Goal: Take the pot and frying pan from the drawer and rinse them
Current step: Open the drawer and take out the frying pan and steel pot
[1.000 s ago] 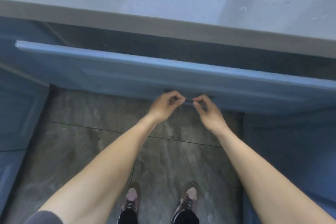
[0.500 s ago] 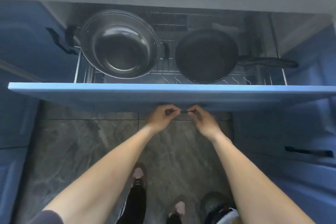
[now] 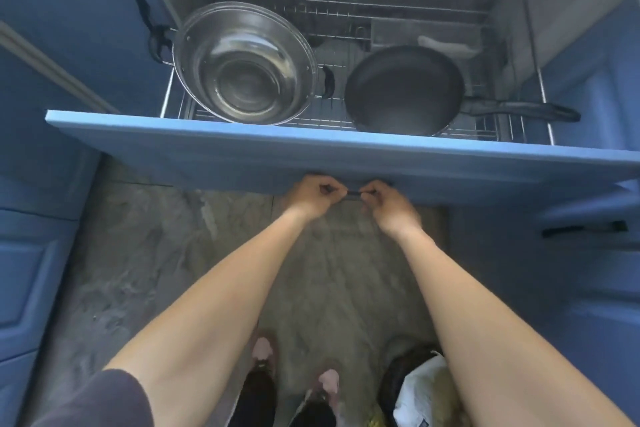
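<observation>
The blue drawer [image 3: 311, 152] stands pulled out over the grey stone floor [image 3: 145, 253], its front panel running across from nine o'clock to three. Inside it a wire rack [image 3: 346, 10] carries the cookware. The steel pot [image 3: 244, 62] sits at about eleven o'clock from the hands, mouth up, with a dark side handle at each end of its rim. Just beside it, at one o'clock, lies the black frying pan [image 3: 403, 90], its long handle [image 3: 519, 110] pointing toward three o'clock over the rack's edge. The pot and pan lie close but I cannot tell if they touch. Below the panel's lower edge, the left hand [image 3: 313, 196] and right hand [image 3: 389, 203] sit side by side, each with its fingers clenched on the small dark drawer pull [image 3: 354, 195] between them. Two shoes [image 3: 294, 367] stand at six o'clock, a white bag [image 3: 422, 392] near them.
</observation>
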The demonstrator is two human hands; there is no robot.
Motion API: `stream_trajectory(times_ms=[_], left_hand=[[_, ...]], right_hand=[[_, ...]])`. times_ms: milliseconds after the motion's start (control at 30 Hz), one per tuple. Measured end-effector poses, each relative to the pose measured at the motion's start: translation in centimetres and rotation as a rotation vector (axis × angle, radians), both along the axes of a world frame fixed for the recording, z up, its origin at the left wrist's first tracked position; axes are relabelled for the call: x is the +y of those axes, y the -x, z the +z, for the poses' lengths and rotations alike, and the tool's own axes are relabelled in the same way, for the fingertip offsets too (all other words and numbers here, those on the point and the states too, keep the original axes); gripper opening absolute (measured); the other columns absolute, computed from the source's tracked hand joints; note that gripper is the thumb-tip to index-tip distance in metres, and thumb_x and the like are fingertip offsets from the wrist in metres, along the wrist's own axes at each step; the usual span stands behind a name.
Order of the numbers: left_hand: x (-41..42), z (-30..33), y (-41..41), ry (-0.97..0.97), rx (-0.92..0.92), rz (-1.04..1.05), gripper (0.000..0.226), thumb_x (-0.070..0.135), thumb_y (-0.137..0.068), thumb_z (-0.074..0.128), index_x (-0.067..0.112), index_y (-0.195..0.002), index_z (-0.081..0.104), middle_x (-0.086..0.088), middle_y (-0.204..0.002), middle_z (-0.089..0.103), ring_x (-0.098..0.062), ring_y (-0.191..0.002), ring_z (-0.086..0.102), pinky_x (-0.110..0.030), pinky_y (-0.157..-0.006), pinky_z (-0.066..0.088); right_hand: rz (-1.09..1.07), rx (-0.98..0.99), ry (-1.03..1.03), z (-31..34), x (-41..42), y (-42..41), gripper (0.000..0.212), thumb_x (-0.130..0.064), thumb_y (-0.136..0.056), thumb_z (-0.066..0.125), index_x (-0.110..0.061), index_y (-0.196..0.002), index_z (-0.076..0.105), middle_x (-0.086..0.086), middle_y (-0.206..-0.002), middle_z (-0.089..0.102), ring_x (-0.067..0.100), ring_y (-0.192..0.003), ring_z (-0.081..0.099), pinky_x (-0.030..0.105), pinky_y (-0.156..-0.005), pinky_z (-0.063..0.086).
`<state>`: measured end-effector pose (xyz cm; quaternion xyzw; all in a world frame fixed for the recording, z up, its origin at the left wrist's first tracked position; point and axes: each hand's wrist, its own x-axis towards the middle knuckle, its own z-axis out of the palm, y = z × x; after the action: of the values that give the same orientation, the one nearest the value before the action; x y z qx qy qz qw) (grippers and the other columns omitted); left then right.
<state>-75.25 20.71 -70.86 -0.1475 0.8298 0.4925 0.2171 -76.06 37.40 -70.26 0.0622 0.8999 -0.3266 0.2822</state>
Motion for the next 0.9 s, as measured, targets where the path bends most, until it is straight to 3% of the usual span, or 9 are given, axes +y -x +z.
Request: stream_trajectory(times_ms=[100,267,333,433,533,600,700,767,900], left_hand=[[0.5,-0.1,-1.5,-0.018,-0.005,0.062,0.016,0.03,-0.079,0.071,0.037,-0.066,0.065,0.005,-0.087,0.071,-0.013,-0.081,0.062,-0.039,-0.091,0.051],[0.5,0.2,-3.2,0.055,-0.023,0.084,0.009,0.049,-0.069,0.065,0.049,-0.061,0.063,0.019,-0.081,0.068,-0.012,-0.09,0.065,-0.037,-0.09,0.051],[0.9,1.1,-3.7,0.12,-0.03,0.07,0.008,0.044,-0.079,0.064,0.042,-0.071,0.066,0.017,-0.084,0.066,-0.012,-0.096,0.064,-0.032,-0.086,0.049],[1.7,2.6,-4.5,0.287,-0.054,0.029,0.016,0.035,-0.089,0.056,0.036,-0.101,0.066,0.007,-0.106,0.069,-0.017,-0.104,0.061,-0.027,-0.076,0.04],[2.2,3.9,-6.2,0.174,-0.133,-0.085,0.046,0.029,-0.092,0.054,0.029,-0.136,0.044,-0.006,-0.13,0.06,-0.027,-0.116,0.056,-0.032,-0.089,0.043],[2.1,6.6,-8.0,0.068,-0.216,-0.187,0.06,0.033,-0.091,0.056,0.018,-0.145,0.033,-0.008,-0.139,0.052,-0.025,-0.124,0.052,-0.029,-0.098,0.039],[0.4,13.7,-10.9,-0.017,-0.253,-0.332,0.048,0.036,-0.09,0.057,0.018,-0.134,0.049,-0.003,-0.127,0.062,-0.013,-0.115,0.058,-0.024,-0.097,0.042],[-1.2,19.6,-11.3,-0.11,-0.19,-0.363,0.03,0.035,-0.089,0.059,0.026,-0.117,0.063,0.001,-0.114,0.07,-0.003,-0.099,0.063,-0.024,-0.09,0.047],[-4.1,29.1,-6.5,-0.176,0.012,-0.281,0.023,0.043,-0.078,0.061,0.035,-0.098,0.07,0.009,-0.09,0.075,-0.001,-0.083,0.067,-0.021,-0.083,0.048]], right_hand=[[-0.025,0.025,-0.016,-0.3,0.1,-1.7,0.01,-0.04,-0.094,0.043,-0.036,-0.09,0.052,-0.018,-0.07,0.063,0.015,-0.081,0.059,0.033,-0.079,0.044],[-0.029,0.027,-0.02,-0.3,0.1,-2.9,0.01,-0.04,-0.093,0.044,-0.036,-0.087,0.051,-0.017,-0.07,0.063,0.014,-0.076,0.058,0.03,-0.069,0.042],[-0.046,0.013,-0.029,-0.1,0.0,-3.2,0.01,-0.04,-0.092,0.044,-0.036,-0.086,0.051,-0.018,-0.07,0.063,0.015,-0.078,0.059,0.031,-0.072,0.043],[-0.052,-0.001,-0.061,0.7,-0.6,-3.5,0.009,-0.037,-0.093,0.043,-0.033,-0.09,0.051,-0.016,-0.072,0.061,0.019,-0.085,0.059,0.032,-0.075,0.041],[-0.036,-0.051,-0.055,2.2,-1.0,-3.9,0.022,-0.032,-0.094,0.042,-0.032,-0.113,0.054,0.002,-0.104,0.068,0.028,-0.105,0.059,0.033,-0.082,0.043],[0.074,-0.127,-0.008,4.4,-0.4,-4.9,0.04,-0.03,-0.096,0.043,-0.026,-0.136,0.043,0.008,-0.133,0.057,0.028,-0.121,0.053,0.031,-0.092,0.041],[0.24,-0.221,0.177,11.3,2.3,-8.4,0.042,-0.034,-0.094,0.049,-0.031,-0.135,0.045,-0.003,-0.136,0.054,0.014,-0.126,0.05,0.031,-0.108,0.035],[0.244,-0.267,0.293,17.7,5.4,-10.2,0.03,-0.037,-0.09,0.054,-0.039,-0.12,0.055,-0.009,-0.121,0.065,0.005,-0.109,0.061,0.033,-0.103,0.042],[0.088,-0.173,0.351,29.3,11.4,-8.3,0.017,-0.02,-0.089,0.062,-0.024,-0.104,0.068,-0.001,-0.1,0.074,0.016,-0.092,0.07,0.023,-0.087,0.051]])
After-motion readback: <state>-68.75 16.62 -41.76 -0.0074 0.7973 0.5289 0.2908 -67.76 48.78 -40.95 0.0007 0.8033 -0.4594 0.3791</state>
